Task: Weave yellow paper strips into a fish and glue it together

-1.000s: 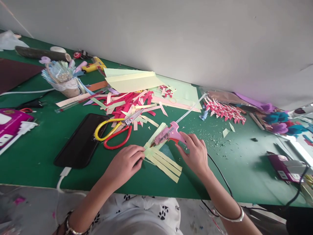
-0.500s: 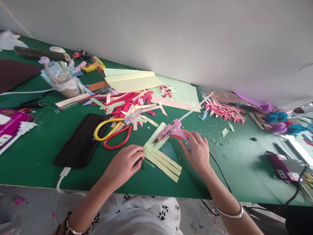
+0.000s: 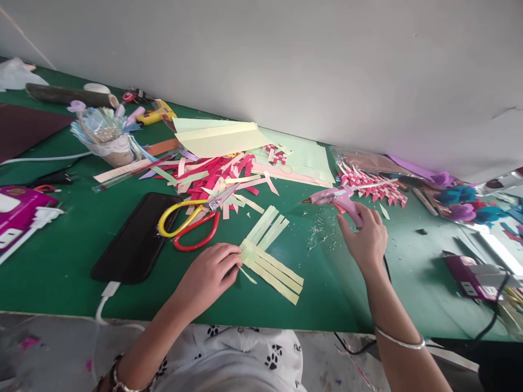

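My right hand (image 3: 366, 239) is wrapped round the handle of a pink glue gun (image 3: 345, 200), which is held over the table with its nozzle pointing left. A clear glue stick juts from the gun's back. My left hand (image 3: 210, 269) grips the left corner of some pale green paper strips (image 3: 273, 268) lying on the table. These strips cross at that corner, one group fanning toward the back and the other toward the front right. A thin sliver of paper (image 3: 248, 275) pokes out beside my left fingertips. Their exact hold on the corner is partly hidden.
Scissors (image 3: 196, 247) with yellow and red handles lie beside a black phone (image 3: 134, 237) on a cable. Behind them is a heap of red and pale paper strips (image 3: 212, 174), with pale paper sheets (image 3: 223, 139) further back. A woven red-and-white piece (image 3: 378, 188) lies at right.
My right hand has carried the glue gun right and away from the paper strips, uncovering the rear ones. My left hand has stayed at the corner.
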Motion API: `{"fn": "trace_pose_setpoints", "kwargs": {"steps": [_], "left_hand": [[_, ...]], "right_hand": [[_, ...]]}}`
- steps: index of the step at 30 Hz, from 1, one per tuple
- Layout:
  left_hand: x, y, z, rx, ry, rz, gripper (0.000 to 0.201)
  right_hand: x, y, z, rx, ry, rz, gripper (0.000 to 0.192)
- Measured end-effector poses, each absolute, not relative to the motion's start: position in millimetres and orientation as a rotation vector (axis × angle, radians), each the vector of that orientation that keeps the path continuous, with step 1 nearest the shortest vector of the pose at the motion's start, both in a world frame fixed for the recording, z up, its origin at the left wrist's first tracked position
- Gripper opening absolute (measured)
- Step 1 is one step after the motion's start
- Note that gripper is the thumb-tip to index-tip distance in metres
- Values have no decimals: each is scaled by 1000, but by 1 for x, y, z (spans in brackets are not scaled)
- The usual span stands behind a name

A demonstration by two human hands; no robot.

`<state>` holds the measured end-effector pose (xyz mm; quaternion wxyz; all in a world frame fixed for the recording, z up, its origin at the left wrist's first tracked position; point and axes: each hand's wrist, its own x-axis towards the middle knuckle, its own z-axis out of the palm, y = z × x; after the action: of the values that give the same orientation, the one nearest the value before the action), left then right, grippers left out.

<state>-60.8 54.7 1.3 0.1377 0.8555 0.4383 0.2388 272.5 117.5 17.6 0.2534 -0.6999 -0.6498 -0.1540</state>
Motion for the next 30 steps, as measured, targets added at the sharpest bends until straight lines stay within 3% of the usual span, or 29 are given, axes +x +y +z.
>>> {"fn": "trace_pose_setpoints", "kwargs": {"steps": [11, 17, 22, 24, 28, 30], "left_hand": [[-60, 55, 9, 2476, 1353, 764, 24], [-54, 65, 16, 2495, 1352, 839, 21], [-42, 76, 21, 2579, 1331, 867, 20], [-39, 80, 19, 2611, 1322, 857, 20], [-37, 84, 15, 2633, 1383, 824, 18], [-38, 85, 14, 2616, 1399, 807, 17]], "right_hand": [[330, 118, -14, -2131, -1684, -356, 46], [255, 96, 36, -1992, -1896, -503, 54], [161, 71, 80, -1281, -2438, 368, 68], [141, 71, 82, -1222, -2415, 509, 57], [127, 86, 72, -1269, -2324, 484, 14], [129, 96, 65, -1278, -2295, 479, 13]]}}
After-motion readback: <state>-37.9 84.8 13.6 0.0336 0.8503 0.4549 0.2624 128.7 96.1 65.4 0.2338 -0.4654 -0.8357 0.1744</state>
